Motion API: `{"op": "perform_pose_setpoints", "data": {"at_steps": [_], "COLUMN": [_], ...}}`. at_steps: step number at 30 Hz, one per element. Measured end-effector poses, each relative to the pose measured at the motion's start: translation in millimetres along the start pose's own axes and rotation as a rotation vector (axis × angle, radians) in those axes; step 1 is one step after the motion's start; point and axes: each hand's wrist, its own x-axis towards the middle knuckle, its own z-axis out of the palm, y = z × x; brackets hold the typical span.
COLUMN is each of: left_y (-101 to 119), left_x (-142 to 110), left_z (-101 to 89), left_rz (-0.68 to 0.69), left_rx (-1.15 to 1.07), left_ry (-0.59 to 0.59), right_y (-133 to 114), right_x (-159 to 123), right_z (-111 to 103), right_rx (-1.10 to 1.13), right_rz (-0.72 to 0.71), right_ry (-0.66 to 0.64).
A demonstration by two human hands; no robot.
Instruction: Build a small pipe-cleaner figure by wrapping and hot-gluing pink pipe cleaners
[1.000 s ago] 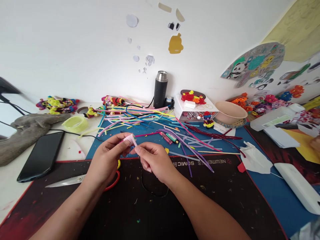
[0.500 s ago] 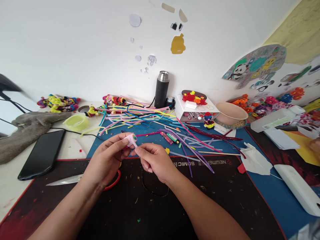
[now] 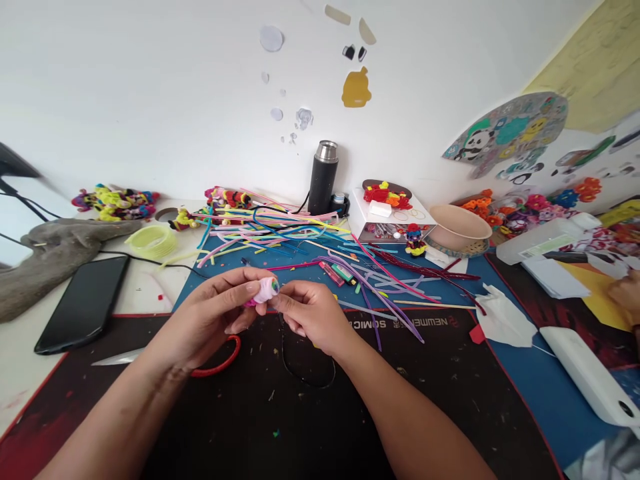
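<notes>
My left hand (image 3: 220,303) is closed round a small wound roll of pale pink pipe cleaner (image 3: 267,289), with some magenta at its underside and green at its end. My right hand (image 3: 313,310) pinches at the near right side of this roll; the strand between its thumb and finger is mostly hidden. Beneath my left wrist lies a pair of scissors (image 3: 220,365) with red handles, its blades pointing left. A thin black cord (image 3: 305,383) loops on the dark mat below my right hand.
Loose pipe cleaners (image 3: 280,233) spread over the blue mat behind my hands. A black flask (image 3: 323,180) stands against the wall, beside a white box (image 3: 367,230) and a pink bowl (image 3: 463,230). A phone (image 3: 83,303) lies left. Another person's hand (image 3: 627,297) shows at the right edge.
The pale strand that ran from the roll to my right hand is now wrapped closer, and my right hand sits nearer the roll. Another person's hand has appeared at the right.
</notes>
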Motion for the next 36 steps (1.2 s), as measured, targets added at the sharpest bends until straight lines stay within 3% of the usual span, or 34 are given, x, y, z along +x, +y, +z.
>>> {"op": "perform_pose_setpoints", "data": {"at_steps": [10,17,23,29,36], "left_y": [5.5,13.7,3.2,-8.1,-5.6], "left_x": [-4.4,-11.0,-6.7,0.7,1.9], "left_z": [-14.3,-10.0,-16.3,-34.2,-35.6], "left_rz": [-0.053,0.024,0.066,0.112,0.155], "left_rx": [0.167,0.579,0.738,0.877,0.937], "left_ry": [-0.174,-0.3,-0.266,-0.221,-0.171], "right_y": [-2.1,4.6,7.6,5.9,4.7], "right_x": [-0.4,2.5,4.5,2.6,0.6], "right_z": [-10.6,-14.6,-13.8,-11.5,-12.2], "right_rx": [-0.163,-0.252,-0.395,-0.538,-0.612], "right_rz": [-0.028,0.042,0.003,-0.167,-0.184], "right_ry": [-0.088,-0.14,-0.075,0.011,0.052]}}
